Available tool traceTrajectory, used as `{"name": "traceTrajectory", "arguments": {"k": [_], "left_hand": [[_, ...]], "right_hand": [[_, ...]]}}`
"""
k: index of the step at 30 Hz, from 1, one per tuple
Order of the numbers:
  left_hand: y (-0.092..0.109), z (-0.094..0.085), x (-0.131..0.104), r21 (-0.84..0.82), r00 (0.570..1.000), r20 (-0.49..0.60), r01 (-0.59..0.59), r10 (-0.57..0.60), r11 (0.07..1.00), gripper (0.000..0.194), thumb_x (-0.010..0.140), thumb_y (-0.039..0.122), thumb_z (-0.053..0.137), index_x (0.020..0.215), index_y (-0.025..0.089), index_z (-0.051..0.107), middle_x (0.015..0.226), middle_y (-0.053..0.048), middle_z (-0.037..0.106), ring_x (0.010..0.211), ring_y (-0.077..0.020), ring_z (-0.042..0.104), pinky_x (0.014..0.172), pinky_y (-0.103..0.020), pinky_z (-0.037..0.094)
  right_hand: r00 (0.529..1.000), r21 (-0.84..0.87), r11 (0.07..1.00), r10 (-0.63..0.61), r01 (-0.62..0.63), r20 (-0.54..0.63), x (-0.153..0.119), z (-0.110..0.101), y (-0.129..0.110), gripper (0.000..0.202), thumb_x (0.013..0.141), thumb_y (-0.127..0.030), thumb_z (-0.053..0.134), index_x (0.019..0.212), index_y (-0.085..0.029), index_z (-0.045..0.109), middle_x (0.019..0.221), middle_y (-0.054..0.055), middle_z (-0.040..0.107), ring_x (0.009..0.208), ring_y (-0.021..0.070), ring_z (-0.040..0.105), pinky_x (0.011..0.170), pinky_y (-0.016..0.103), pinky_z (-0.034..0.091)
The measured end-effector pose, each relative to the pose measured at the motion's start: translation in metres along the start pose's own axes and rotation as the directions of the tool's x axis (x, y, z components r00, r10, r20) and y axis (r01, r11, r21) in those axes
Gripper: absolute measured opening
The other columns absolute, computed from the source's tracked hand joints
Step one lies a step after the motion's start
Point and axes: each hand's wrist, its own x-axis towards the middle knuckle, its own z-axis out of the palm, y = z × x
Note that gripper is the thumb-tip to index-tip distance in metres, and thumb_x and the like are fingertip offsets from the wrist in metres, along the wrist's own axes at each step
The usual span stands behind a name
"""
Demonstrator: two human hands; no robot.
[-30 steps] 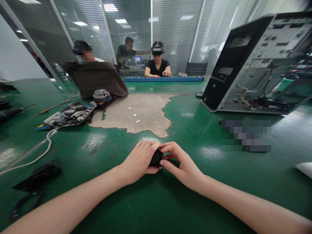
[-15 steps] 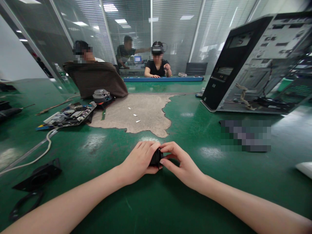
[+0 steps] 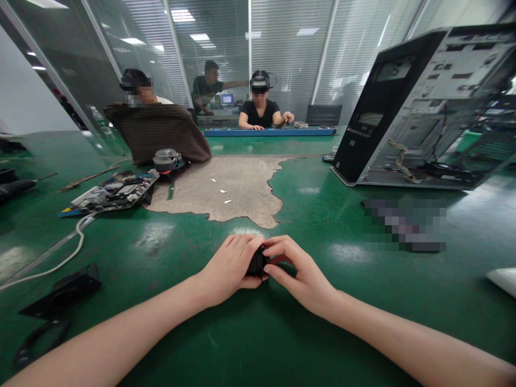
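Close in front of me, a small black box-shaped part (image 3: pixel 255 262) is held just above or on the green tabletop (image 3: pixel 322 344); I cannot tell its exact kind. My left hand (image 3: pixel 229 266) wraps round its left side, fingers over the top and thumb below. At its right edge, my right hand (image 3: pixel 296 271) pinches the part between thumb and fingertips. Much of the part is hidden by my fingers.
An opened computer tower (image 3: pixel 374 118) stands at the right. At the left lie a circuit board (image 3: pixel 113 192), a white cable (image 3: pixel 78 236) and a black plastic piece (image 3: pixel 64 293). Bare grey surface (image 3: pixel 242 183) shows ahead. A person (image 3: pixel 260 110) sits across the table.
My hands keep almost the same grip on the black part. Across the table, the person's raised hand has moved lower and outward, to the right in the view.
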Motion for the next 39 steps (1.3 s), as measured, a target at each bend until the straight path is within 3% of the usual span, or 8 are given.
{"name": "traceTrajectory", "arguments": {"k": [6,8,13,16,21,29,32,39], "left_hand": [[-0.0008,0.0015,-0.0003,0.001,1.0,-0.007,-0.006,0.006,1.0,0.062,0.067,0.02,0.064,0.117,0.019,0.026,0.11,-0.009,0.049,0.1,-0.0253,0.047,0.084,-0.04,0.037],[-0.0009,0.0014,-0.0006,-0.003,1.0,-0.008,-0.004,0.004,1.0,0.062,0.067,0.019,0.063,0.117,0.019,0.026,0.109,-0.008,0.049,0.099,-0.0251,0.047,0.084,-0.04,0.037],[-0.0006,0.0002,-0.0001,-0.018,1.0,0.007,-0.006,0.006,1.0,0.064,0.066,0.017,0.063,0.117,0.02,0.026,0.11,-0.008,0.049,0.1,-0.0249,0.047,0.084,-0.039,0.038],[-0.0005,0.0004,0.0008,-0.012,1.0,-0.011,-0.012,0.012,1.0,0.062,0.066,0.019,0.064,0.116,0.019,0.027,0.109,-0.008,0.049,0.099,-0.0247,0.048,0.084,-0.039,0.038],[-0.0012,0.0024,0.0006,0.006,0.999,-0.026,-0.026,0.026,1.0,0.062,0.067,0.022,0.064,0.117,0.018,0.026,0.109,-0.009,0.049,0.1,-0.0253,0.048,0.084,-0.04,0.038],[-0.0027,0.0029,-0.001,0.015,0.999,-0.015,-0.032,0.032,0.999,0.065,0.066,0.017,0.063,0.119,0.018,0.025,0.11,-0.009,0.049,0.1,-0.0256,0.047,0.084,-0.04,0.038],[-0.0019,0.0023,-0.0008,0.004,0.999,-0.023,-0.033,0.033,0.999,0.064,0.067,0.019,0.063,0.118,0.019,0.026,0.11,-0.008,0.049,0.099,-0.0248,0.048,0.083,-0.04,0.038],[-0.0022,0.0026,-0.0011,0.011,0.999,-0.032,-0.027,0.028,1.0,0.063,0.066,0.018,0.062,0.118,0.019,0.027,0.109,-0.009,0.05,0.099,-0.0248,0.048,0.083,-0.04,0.038]], "right_hand": [[0.986,0.079,0.984,0.153,-0.158,0.069,0.0004,0.0032,0.0033,0.031,0.08,-0.014,0.051,0.109,-0.021,0.042,0.103,0.006,0.052,0.091,0.0156,0.056,0.076,0.032,0.052],[0.986,0.086,0.985,0.139,-0.147,0.089,-0.0008,0.003,0.0026,0.03,0.079,-0.013,0.051,0.107,-0.021,0.043,0.1,0.005,0.053,0.088,0.0149,0.057,0.075,0.031,0.052],[0.999,0.036,0.999,0.028,-0.029,0.038,-0.0024,0.0007,-0.0006,0.028,0.074,-0.008,0.054,0.099,-0.021,0.048,0.11,0.006,0.046,0.103,0.0181,0.049,0.087,0.035,0.046],[0.996,0.09,0.993,0.077,-0.08,0.032,-0.0007,0.0004,0.0003,0.018,0.079,-0.015,0.053,0.095,-0.021,0.048,0.104,0.005,0.05,0.096,0.0172,0.053,0.083,0.035,0.049],[0.976,0.169,0.961,0.208,-0.217,0.068,0.0014,0.0023,0.0018,0.029,0.08,-0.016,0.051,0.107,-0.021,0.041,0.101,0.005,0.052,0.089,0.0157,0.057,0.075,0.033,0.053],[0.998,0.049,0.998,0.043,-0.045,0.037,-0.0014,0.0015,-0.0003,0.023,0.077,-0.012,0.054,0.098,-0.021,0.049,0.105,0.005,0.047,0.099,0.0158,0.05,0.084,0.031,0.049],[0.998,0.07,0.996,0.056,-0.056,0.005,0.0009,0.0014,-0.0005,0.016,0.079,-0.014,0.052,0.094,-0.021,0.05,0.102,0.004,0.048,0.094,0.0148,0.052,0.079,0.029,0.051],[0.985,0.104,0.98,0.164,-0.169,0.059,0.0003,0.003,0.0001,0.029,0.079,-0.013,0.051,0.107,-0.02,0.044,0.1,0.005,0.053,0.09,0.0152,0.057,0.082,0.034,0.05]]}}
